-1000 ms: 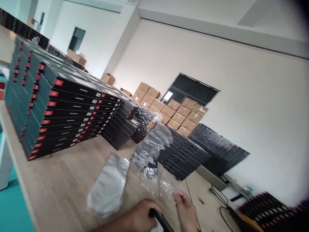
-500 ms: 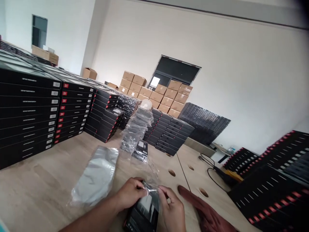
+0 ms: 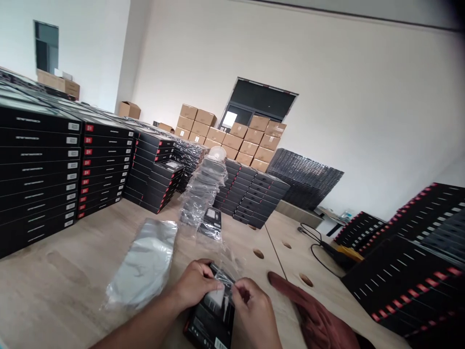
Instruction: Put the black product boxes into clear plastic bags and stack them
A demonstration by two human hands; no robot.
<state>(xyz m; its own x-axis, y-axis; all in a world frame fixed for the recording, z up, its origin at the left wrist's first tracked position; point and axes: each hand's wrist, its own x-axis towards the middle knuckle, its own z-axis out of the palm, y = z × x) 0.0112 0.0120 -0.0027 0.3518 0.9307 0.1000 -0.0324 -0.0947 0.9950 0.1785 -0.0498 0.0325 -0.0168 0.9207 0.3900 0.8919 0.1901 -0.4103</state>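
Note:
A black box (image 3: pixel 211 317) with a printed face and a white label lies at the bottom middle, tilted toward me. Clear plastic film (image 3: pixel 225 277) covers its far end and trails onto the table beyond. On the box's left side, my left hand (image 3: pixel 194 286) pinches the film between thumb and fingers. My right hand (image 3: pixel 254 305) pinches the film at the right edge, a little nearer to me. To the left lies a pile of flat clear plastic bags (image 3: pixel 143 264). Farther off, a film-wrapped black box (image 3: pixel 211 222) rests beside a tall stack of wrapped boxes (image 3: pixel 203 186).
Black boxes (image 3: pixel 39 169) are piled high along the left, with more stacks (image 3: pixel 410 281) at the right. Brown cartons (image 3: pixel 236 140) stand at the back. A dark red cloth (image 3: pixel 316 310) and a black cable (image 3: pixel 316 247) lie on the right of the wooden table (image 3: pixel 80 276).
My right hand has shifted slightly left, pulling the film across the box. More of the box's lower face and its white label now shows. The view has turned slightly right.

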